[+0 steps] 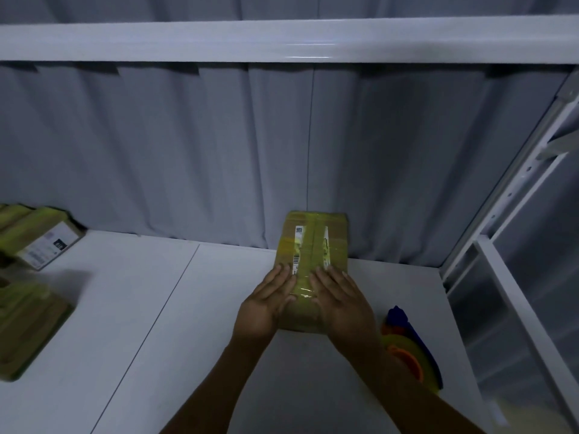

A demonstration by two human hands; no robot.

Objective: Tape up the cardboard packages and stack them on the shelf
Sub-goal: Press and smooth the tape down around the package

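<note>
**Both palms flat on a taped package at the back of the shelf**

The taped cardboard package [314,245] lay flat on the white shelf board [150,308], right of centre, its far end close to the grey curtain [188,151]; whether it touched the cloth could not be told. Yellow-green tape ran along its length and across it, partly covering a barcode label. The left hand [266,305] and right hand [343,300] rested side by side on its near half. Their fingers were straight and pressed down on the top, curled round nothing. My guess is they were smoothing the tape or sliding the package into place.

Two other taped packages sat well apart at the left edge, one [47,242] further back and one [28,327] nearer. A tape dispenser [407,349], blue, yellow and orange, lay just beside the right forearm.

Risks from here, as I judge them:

- Flat palms give no hold on the sides, so a forward push could skew the package or drive it into the curtain, which would not stop it.
- Pulling the right arm back carelessly could catch the dispenser and knock it toward the shelf's front edge.
- Rubbing the glossy tape unevenly might leave a lifted edge or crease.
- The white beam [282,42] overhead limits room for lifting.
</note>
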